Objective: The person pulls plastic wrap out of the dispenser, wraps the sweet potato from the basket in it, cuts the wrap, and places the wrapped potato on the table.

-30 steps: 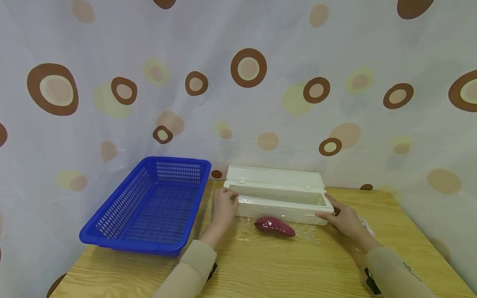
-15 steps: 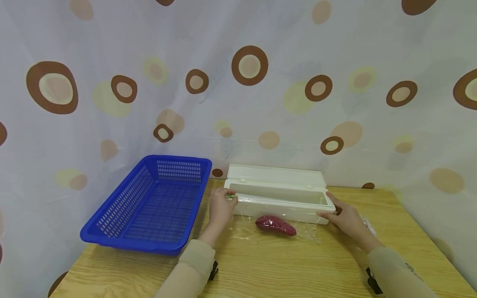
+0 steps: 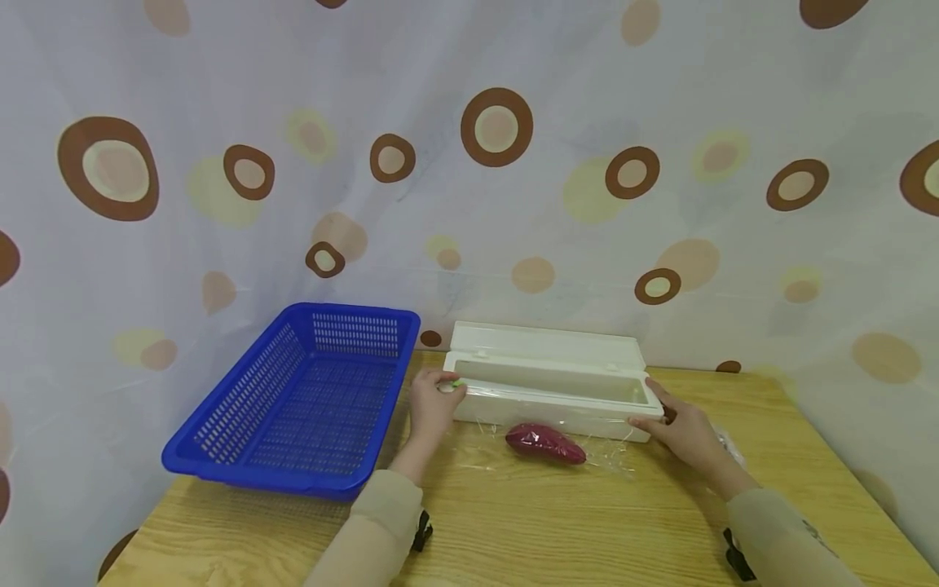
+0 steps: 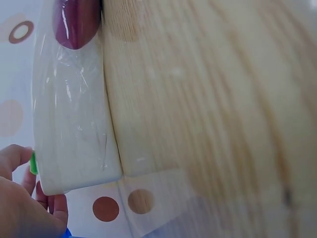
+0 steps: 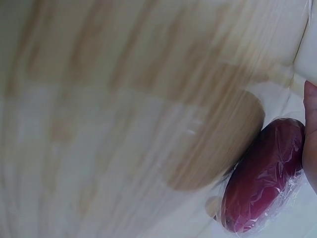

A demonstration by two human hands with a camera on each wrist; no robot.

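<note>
A long white cling film box (image 3: 557, 416) stands at the back of the table with its lid raised. At its front left corner my left hand (image 3: 433, 405) pinches a small green slide cutter (image 4: 33, 162) on the rim. My right hand (image 3: 682, 432) grips the box's right end, thumb on the front wall, other fingers behind it. Clear film (image 4: 74, 109) hangs down the front of the box. Before the box lies a purplish-red, elongated vegetable (image 3: 545, 444) under clear film; its exact kind is unclear. In the right wrist view it sits beside my thumb.
A blue slotted plastic basket (image 3: 293, 481) stands to the left of the box. Crumpled clear plastic (image 3: 729, 447) lies behind my right wrist. A patterned curtain (image 3: 543, 204) rises directly behind the table (image 3: 572, 538).
My left hand has slid left along the box's front edge with the green slide cutter, to the corner. My right hand keeps its hold on the right end.
</note>
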